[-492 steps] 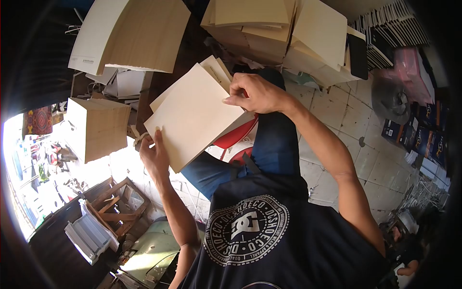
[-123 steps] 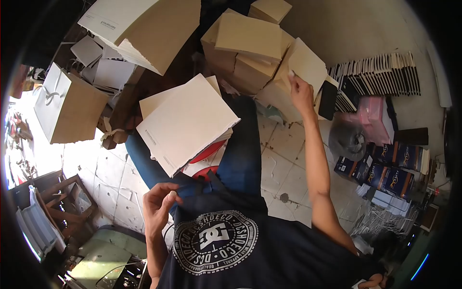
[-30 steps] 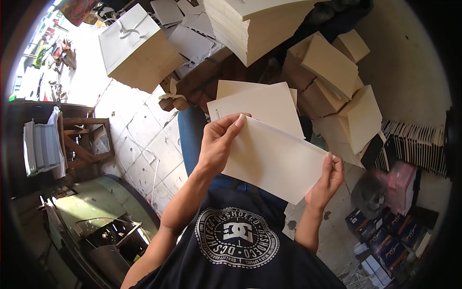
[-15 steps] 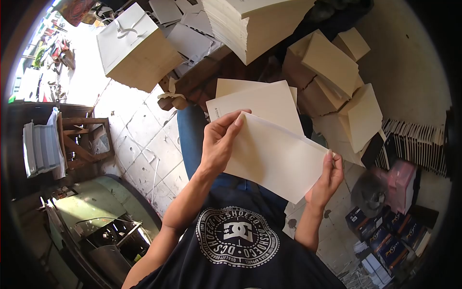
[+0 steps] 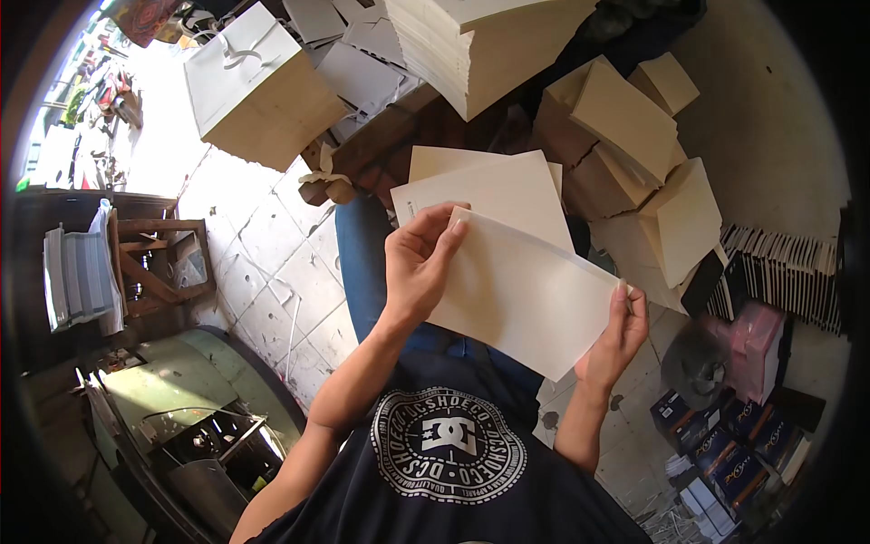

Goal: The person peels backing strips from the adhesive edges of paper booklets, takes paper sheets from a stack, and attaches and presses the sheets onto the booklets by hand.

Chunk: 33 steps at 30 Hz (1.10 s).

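Note:
A cream paper sheet [image 5: 530, 295], its far edge looking doubled, is held tilted in front of my chest. My left hand [image 5: 421, 263] pinches its upper left corner between thumb and fingers. At the right end, my right hand [image 5: 616, 340] grips the edge, thumb on top and fingers mostly behind. Beyond the held sheet lie more cream sheets [image 5: 498, 190] above my lap; the upper one bears small print near its left edge, partly covered by my left hand.
Tall paper stacks stand ahead, one with a white strap [image 5: 243, 56] on top, another large stack [image 5: 507, 54] at centre. Fanned cream bundles [image 5: 625, 136] lie to the right. Dark boxes [image 5: 734, 453] sit lower right, a wooden frame [image 5: 159, 263] left, a green machine [image 5: 190, 390] lower left.
Almost nothing differs. The view has shifted very slightly, and both hands keep their grip on the same paper sheet.

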Each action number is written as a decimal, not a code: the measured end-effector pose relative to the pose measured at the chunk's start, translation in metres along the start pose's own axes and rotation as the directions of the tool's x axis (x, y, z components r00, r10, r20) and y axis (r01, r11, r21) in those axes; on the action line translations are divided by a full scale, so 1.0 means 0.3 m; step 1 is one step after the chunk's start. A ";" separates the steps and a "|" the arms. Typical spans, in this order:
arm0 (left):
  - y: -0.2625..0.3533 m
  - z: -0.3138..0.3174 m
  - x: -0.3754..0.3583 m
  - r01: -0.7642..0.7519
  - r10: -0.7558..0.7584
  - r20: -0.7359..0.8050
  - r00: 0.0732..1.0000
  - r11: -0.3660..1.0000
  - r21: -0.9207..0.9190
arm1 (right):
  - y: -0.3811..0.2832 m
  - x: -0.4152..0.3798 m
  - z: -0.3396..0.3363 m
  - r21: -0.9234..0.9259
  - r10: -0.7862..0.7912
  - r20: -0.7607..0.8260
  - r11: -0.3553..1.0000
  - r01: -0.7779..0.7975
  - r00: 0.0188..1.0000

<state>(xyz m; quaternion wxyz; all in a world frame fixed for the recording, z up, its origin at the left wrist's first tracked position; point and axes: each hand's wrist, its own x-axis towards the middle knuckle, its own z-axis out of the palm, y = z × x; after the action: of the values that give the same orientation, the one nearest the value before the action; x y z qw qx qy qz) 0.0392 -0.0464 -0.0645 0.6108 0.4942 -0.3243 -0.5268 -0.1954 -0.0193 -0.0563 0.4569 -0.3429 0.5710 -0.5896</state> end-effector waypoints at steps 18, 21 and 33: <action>-0.009 0.078 -0.012 -0.507 0.598 0.135 0.790 0.513 0.693 | -0.046 -0.015 0.060 0.047 -0.027 0.022 0.999 0.026 0.999; 0.052 0.123 -0.146 -0.701 0.495 0.498 0.712 0.454 0.550 | -0.048 -0.006 0.056 0.035 0.002 -0.014 0.999 -0.001 1.000; 0.083 0.047 -0.268 -0.568 0.275 0.603 0.749 0.736 0.370 | -0.018 0.018 0.002 -0.085 -0.071 0.023 0.994 0.073 0.997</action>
<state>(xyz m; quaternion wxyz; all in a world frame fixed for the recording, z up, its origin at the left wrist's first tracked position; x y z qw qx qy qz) 0.0154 0.0262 -0.0267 0.4473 0.3946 -0.7135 -0.3675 -0.1976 -0.0250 -0.0516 0.4258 -0.3885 0.5785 -0.5771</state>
